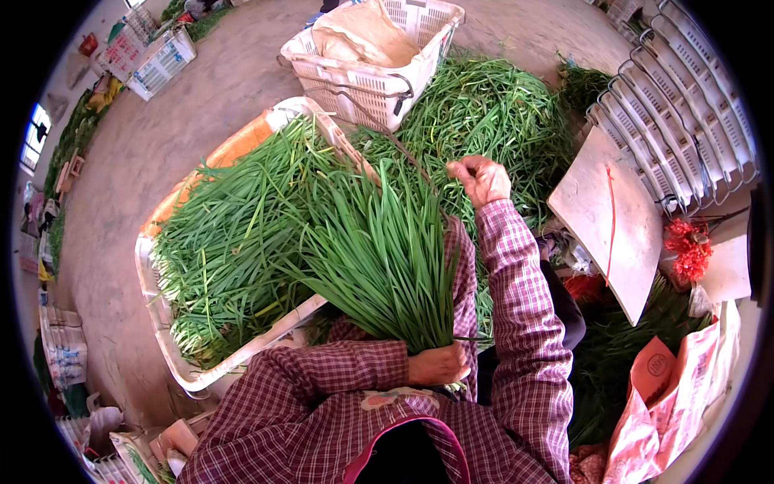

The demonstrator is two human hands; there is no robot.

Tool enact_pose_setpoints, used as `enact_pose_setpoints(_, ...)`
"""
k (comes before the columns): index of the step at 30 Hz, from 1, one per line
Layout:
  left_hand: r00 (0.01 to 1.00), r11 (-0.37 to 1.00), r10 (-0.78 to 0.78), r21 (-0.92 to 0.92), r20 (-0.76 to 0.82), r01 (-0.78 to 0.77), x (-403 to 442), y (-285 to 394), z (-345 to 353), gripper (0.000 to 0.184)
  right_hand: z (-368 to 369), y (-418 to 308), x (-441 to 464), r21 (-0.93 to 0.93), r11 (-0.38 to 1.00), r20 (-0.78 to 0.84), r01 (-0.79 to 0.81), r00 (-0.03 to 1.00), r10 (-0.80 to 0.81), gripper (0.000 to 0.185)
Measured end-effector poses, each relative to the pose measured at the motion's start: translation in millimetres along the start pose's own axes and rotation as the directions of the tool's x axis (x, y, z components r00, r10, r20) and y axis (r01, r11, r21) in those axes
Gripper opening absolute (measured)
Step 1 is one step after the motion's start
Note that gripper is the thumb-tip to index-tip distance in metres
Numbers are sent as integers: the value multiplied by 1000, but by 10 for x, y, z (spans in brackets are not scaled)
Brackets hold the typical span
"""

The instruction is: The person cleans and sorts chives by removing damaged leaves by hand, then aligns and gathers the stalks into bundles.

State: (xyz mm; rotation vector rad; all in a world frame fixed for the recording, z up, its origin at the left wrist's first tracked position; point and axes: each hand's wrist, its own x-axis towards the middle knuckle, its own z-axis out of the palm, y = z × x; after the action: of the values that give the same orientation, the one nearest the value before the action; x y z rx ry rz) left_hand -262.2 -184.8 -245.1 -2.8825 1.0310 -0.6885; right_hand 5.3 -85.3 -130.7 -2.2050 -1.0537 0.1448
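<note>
checked purple fabric (339, 436) of the person's garment lies nearest the camera, with a pink-edged neckline. just ahead of it, the left hand (435, 365) is clamped around the base of a bunch of long green leaves (387, 258), which fan up and away over the edge of a big white crate (181, 367). the right hand (484, 181) is raised to the right of the leaf tips, apart from the bunch, its fingers curled in to the thumb; whether something thin is pinched there, i cannot tell.

the big crate holds loose greens (242, 234) and has an orange lining (234, 149) along its far left side. beyond it stands a white basket (355, 97) with a pale cloth (367, 36) inside. a heap of greens (500, 113) lies on the floor (218, 64) beside that basket. to the right are a tilted pale board (601, 214), red ties (688, 248) and stacked white baskets (661, 113).
</note>
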Motion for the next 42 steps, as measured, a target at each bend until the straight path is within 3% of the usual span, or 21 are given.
enact_pose_setpoints(1,1000,1000,-13,-1,-6,13,8,7,-3,27,93,31,-38,37,999,42,35,998,-36,22)
enact_pose_setpoints(3,1000,1000,-9,2,21,9,2,33,22,27,237,58,-106,126,959,112,252,957,-266,21)
enact_pose_setpoints(5,999,1000,-3,10,50,2,0,45,38,27,337,42,-135,104,973,180,208,958,-224,25)
enact_pose_setpoints(7,998,1000,-26,16,62,25,7,33,5,27,390,10,-126,-19,955,198,296,937,-287,25)
enact_pose_setpoints(13,990,999,-15,31,140,11,-23,87,103,27,473,-40,-114,-146,960,317,238,931,-182,27)
enact_pose_setpoints(15,996,999,-13,40,94,10,-37,90,148,27,492,-34,-106,-175,956,326,235,930,-169,23)
enact_pose_setpoints(17,999,999,-10,48,45,8,-40,99,178,27,484,-25,-116,-159,948,275,277,934,-227,17)
enact_pose_setpoints(20,997,998,-37,45,72,34,-50,142,206,26,442,-20,-74,-204,930,-81,307,941,-328,11)
enact_pose_setpoints(21,996,998,-40,56,83,35,-50,141,192,26,398,-25,-49,-166,947,-110,275,949,-295,11)
enact_pose_setpoints(24,997,998,-29,64,76,25,-52,105,157,25,332,-35,-54,-137,943,-115,303,941,-319,13)
enact_pose_setpoints(26,998,998,-12,59,58,9,-36,79,122,24,311,-12,-89,-75,939,145,337,935,-324,17)
enact_pose_setpoints(30,998,999,-19,36,62,16,-30,76,92,23,350,2,-201,-41,961,312,273,917,-247,21)
enact_pose_setpoints(33,997,999,-32,22,77,31,-29,88,111,23,361,13,-243,-28,968,342,248,913,-224,20)
enact_pose_setpoints(37,996,999,-35,29,77,33,-18,69,69,23,404,29,-257,-25,961,310,274,916,-254,18)
enact_pose_setpoints(42,992,999,-40,1,117,41,-36,121,158,21,441,-48,-338,-135,865,41,483,875,-482,7)
